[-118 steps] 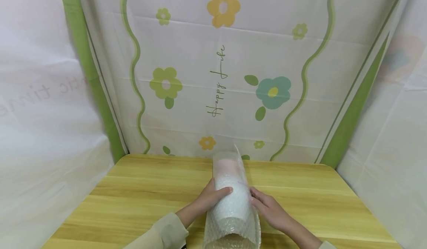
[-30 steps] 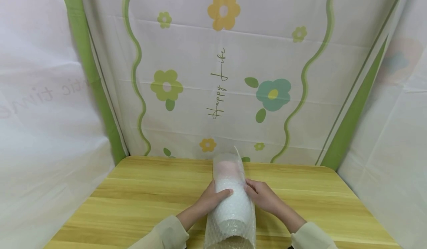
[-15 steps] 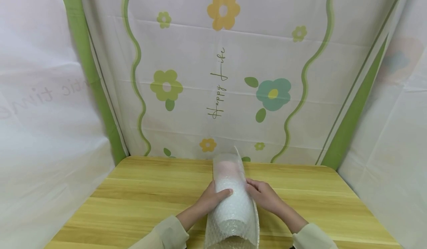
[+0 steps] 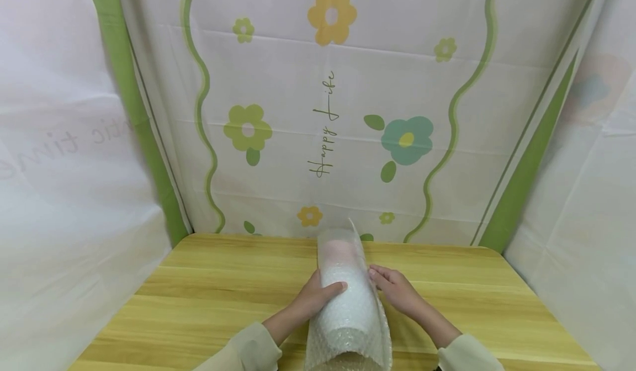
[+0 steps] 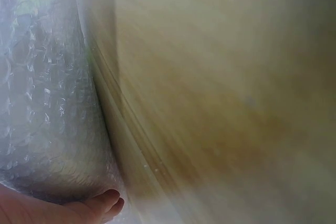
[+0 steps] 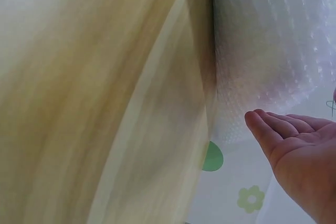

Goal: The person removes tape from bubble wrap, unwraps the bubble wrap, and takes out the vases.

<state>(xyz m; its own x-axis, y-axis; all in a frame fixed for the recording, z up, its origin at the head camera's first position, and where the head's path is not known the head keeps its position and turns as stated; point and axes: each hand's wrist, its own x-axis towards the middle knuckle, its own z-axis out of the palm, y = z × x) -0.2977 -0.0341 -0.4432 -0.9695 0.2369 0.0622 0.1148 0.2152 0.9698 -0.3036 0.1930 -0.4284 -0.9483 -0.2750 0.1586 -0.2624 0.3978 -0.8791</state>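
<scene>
A long roll of clear bubble wrap (image 4: 348,310) lies along the table, pointing away from me. Through its layers shows a whitish rounded thing with a pinkish far part; its kind is hidden. My left hand (image 4: 314,298) grips the roll from the left side, thumb over the top; in the left wrist view its fingertips (image 5: 111,196) come round the wrap's lower edge. On the right, the loose long edge of the sheet stands out from the roll. At this edge is my right hand (image 4: 397,289), its fingers (image 6: 268,124) loosely extended in the right wrist view, tips close against the wrap.
Under the roll is a wood-grain table (image 4: 213,299). A white curtain (image 4: 278,73) with printed flowers hangs behind the far edge. Plain white cloth with green borders encloses the left and right sides.
My right hand has shifted slightly right, off the roll's side, and the wrap's loose right edge has swung outward. My left hand keeps its hold in place.
</scene>
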